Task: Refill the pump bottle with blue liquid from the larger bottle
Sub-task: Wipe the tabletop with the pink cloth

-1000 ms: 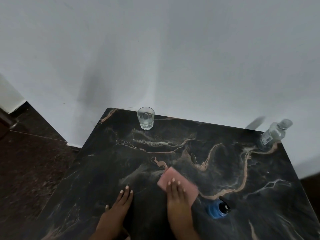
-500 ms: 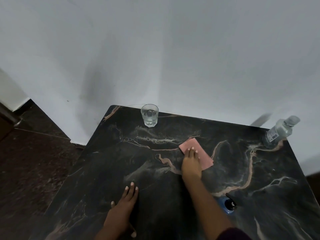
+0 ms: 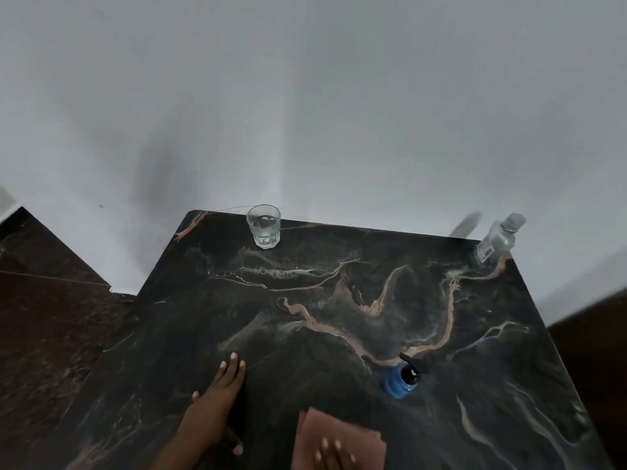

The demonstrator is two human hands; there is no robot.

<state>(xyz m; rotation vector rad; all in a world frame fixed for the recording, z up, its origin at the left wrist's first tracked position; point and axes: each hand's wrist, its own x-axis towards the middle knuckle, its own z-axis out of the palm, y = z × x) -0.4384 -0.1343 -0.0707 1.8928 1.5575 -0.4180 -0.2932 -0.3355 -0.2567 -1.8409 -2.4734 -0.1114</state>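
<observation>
A small blue pump bottle [image 3: 400,381] with a black pump head stands on the dark marble table [image 3: 339,300], right of centre near the front. A clear plastic bottle [image 3: 495,242] with a clear cap stands at the table's far right corner; its contents look colourless. My left hand [image 3: 217,408] lies flat on the table, fingers together, holding nothing. My right hand [image 3: 334,456] presses flat on a pink cloth [image 3: 339,435] at the bottom edge, left of the pump bottle; only its fingers show.
A clear drinking glass [image 3: 264,226] with some water stands at the table's far edge, left of centre. A pale wall rises right behind the table. Dark floor lies to the left and right of the table.
My right hand has drawn the pink cloth back from the table's middle to the near edge. The pump bottle, hidden partly by my arm before, is fully in view. My left hand stays put.
</observation>
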